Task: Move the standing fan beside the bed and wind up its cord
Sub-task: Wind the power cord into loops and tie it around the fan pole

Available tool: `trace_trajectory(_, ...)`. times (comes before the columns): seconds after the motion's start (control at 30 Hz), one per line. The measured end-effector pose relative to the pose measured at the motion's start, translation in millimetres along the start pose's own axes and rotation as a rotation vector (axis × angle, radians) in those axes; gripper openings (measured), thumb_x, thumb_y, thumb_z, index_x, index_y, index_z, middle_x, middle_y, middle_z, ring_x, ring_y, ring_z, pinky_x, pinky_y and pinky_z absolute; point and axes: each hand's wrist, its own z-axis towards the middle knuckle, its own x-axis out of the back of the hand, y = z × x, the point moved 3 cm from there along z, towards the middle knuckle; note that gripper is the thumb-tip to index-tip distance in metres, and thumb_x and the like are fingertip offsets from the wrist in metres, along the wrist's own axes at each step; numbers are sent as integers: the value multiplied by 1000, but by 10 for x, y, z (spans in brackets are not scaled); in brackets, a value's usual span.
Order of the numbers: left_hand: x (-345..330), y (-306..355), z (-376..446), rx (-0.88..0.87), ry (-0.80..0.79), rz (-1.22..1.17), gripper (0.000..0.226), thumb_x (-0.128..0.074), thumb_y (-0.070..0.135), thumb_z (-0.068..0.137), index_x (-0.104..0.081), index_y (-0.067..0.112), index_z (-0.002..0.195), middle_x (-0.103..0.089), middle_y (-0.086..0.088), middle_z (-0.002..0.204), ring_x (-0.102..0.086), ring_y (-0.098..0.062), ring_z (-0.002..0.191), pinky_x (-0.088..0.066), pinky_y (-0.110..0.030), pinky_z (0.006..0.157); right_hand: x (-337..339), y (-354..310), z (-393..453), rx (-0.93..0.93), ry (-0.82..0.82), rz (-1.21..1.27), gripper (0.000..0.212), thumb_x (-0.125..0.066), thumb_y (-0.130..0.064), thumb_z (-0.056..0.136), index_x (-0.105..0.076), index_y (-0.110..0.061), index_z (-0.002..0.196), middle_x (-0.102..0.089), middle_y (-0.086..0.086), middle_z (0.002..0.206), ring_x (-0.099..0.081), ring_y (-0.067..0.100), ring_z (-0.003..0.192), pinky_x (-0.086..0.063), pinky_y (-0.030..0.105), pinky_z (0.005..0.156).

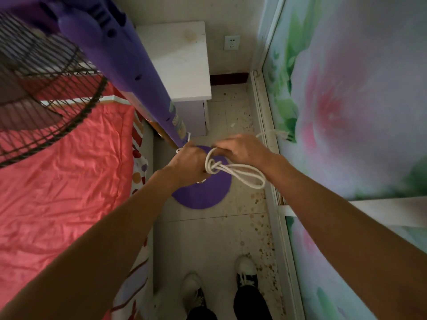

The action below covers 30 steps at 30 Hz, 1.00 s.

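Note:
The purple standing fan (129,56) stands on the tiled floor beside the bed (57,169), its round base (203,192) below my hands and its black wire cage at the upper left. A white cord (240,174) is gathered into several loops near the bottom of the pole. My left hand (187,162) grips the bunched loops close to the pole. My right hand (240,148) holds the cord just to the right, and the plug end (283,134) trails out behind it toward the wall.
A white bedside cabinet (180,65) stands behind the fan, with a wall socket (231,42) beyond it. A flower-printed sliding panel (346,112) lines the right side. My shoes (247,273) stand on the narrow strip of stained floor between bed and panel.

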Motion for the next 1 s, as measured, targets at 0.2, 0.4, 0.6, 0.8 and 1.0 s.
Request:
trace_trajectory(0.2, 108, -61, -92, 235, 202, -134, 11, -67, 10, 85, -66, 9, 74, -72, -12, 71, -67, -32, 65, -43, -32, 63, -689, -212, -241, -202, -58, 74, 35, -38, -29, 106, -52, -2, 125, -67, 13, 85, -64, 27, 72, -48, 36, 63)
trace_trajectory(0.4, -119, 157, 187, 302, -341, 356, 27, -63, 22, 87, -45, 21, 67, -69, 4, 85, -68, -19, 88, -36, -34, 78, -449, -329, -654, -82, -222, -181, 30, -36, -25, 105, -58, -7, 116, -68, 7, 87, -67, 22, 71, -57, 38, 64)
trace_trajectory(0.6, -145, 181, 174, -32, -282, 360, 33, -56, 31, 96, -46, 21, 66, -73, 1, 88, -64, -19, 78, -40, -34, 83, 142, -37, -244, 65, -63, -13, 20, -66, -30, 91, -76, -13, 85, -65, 3, 74, -58, 18, 64, -49, 38, 59)
trace_trajectory(0.8, -81, -40, -82, 18, 131, -199, 17, -70, 11, 85, -71, 2, 71, -72, -13, 68, -65, -29, 60, -53, -42, 68, -520, 112, -192, -449, -34, 750, 28, -53, -13, 101, -68, 9, 94, -63, 26, 73, -52, 26, 56, -45, 39, 59)
trace_trajectory(1.0, -154, 45, 143, 298, -147, 149, 10, -59, 24, 92, -66, 18, 88, -74, -3, 94, -69, -23, 91, -36, -28, 70, -862, -365, -366, -335, -174, 43, 20, -39, -13, 101, -49, -4, 115, -55, 11, 83, -53, 27, 68, -40, 36, 60)
